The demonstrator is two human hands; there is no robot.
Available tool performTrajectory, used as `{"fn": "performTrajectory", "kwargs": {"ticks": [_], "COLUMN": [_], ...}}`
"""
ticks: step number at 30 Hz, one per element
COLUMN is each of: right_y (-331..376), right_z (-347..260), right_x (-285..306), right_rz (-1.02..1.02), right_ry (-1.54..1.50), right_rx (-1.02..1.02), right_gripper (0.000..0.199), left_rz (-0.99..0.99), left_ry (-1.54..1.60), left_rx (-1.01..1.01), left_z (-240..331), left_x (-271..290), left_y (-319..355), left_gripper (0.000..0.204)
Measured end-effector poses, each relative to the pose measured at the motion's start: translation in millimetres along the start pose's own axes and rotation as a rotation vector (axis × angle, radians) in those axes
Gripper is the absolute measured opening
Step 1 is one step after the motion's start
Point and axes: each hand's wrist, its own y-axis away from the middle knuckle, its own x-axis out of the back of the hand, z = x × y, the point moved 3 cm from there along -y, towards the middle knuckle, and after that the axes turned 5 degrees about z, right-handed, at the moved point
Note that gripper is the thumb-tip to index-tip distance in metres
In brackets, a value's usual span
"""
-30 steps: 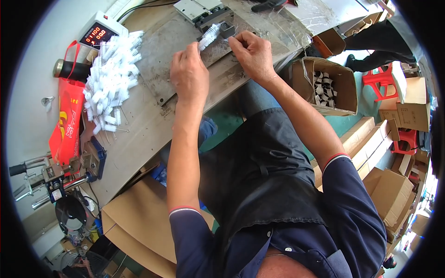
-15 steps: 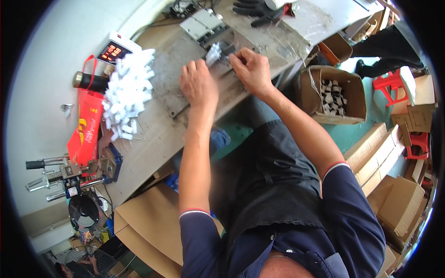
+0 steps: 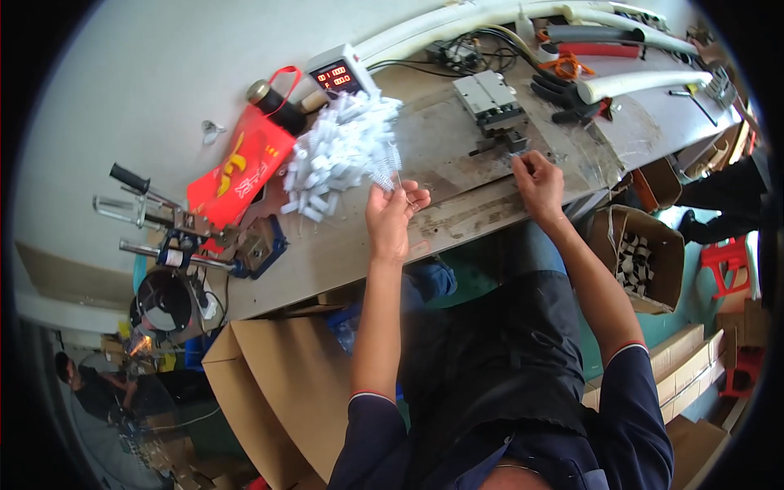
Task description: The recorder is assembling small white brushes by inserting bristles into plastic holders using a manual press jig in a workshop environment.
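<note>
At the near edge of a pile of white plastic pieces point(image 3: 339, 147), my left hand point(image 3: 388, 222) has its thumb and forefinger closed on a ridged whitish piece point(image 3: 384, 174). Its other fingers are loosely curled, and a thin wire-like bit shows beside them. My right hand point(image 3: 542, 189) is closed in a pinch at the near end of a small metal fixture point(image 3: 494, 104). What its fingertips hold, if anything, is too small to make out. The fixture stands on a worn plate on the workbench point(image 3: 465, 216).
A display box point(image 3: 341, 72), a black flask point(image 3: 273, 104) and a red bag point(image 3: 243, 167) stand behind the pile. A clamp tool point(image 3: 261, 245) is at left, black gloves point(image 3: 563, 96) at right. A carton of curled strips point(image 3: 608, 253) stands right of the bench. Another person point(image 3: 102, 384) is far left.
My left hand has left the fixture and moved to the pile with a ridged piece. My right hand stays by the fixture. The view has turned, showing more bench at the right.
</note>
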Motion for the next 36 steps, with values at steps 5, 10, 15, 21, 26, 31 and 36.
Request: {"fn": "performTrajectory", "kwargs": {"ticks": [5, 10, 15, 21, 26, 31, 36], "right_y": [10, 46, 99, 103, 92, 81, 52], "right_z": [-33, -109, -181, -215, -226, -227, -177], "right_x": [-20, -83, -195, -274, -294, -235, -152], "right_rz": [-0.117, -0.353, -0.570, -0.558, -0.732, -0.731, -0.814], "right_ry": [-0.009, -0.104, -0.059, 0.131, 0.312, 0.314, 0.444], "right_rx": [0.109, 0.393, 0.579, 0.625, 0.597, 0.612, 0.551], "right_gripper": [0.019, 0.013, 0.018, 0.028, 0.025, 0.023, 0.027], "left_rz": [0.002, 0.587, 0.969, 0.916, 0.902, 0.931, 0.865], "left_ry": [0.171, -0.206, -0.116, -0.231, -0.174, -0.170, -0.159], "left_rx": [-0.070, -0.595, -0.618, -0.531, -0.559, -0.549, -0.511], "left_z": [11, 37, 41, 34, 33, 35, 35], "left_x": [57, 122, 178, 173, 170, 177, 171], "left_y": [-5, 8, 20, 10, 9, 17, 11], "left_gripper": [0.029, 0.019, 0.016, 0.016, 0.014, 0.018, 0.021]}}
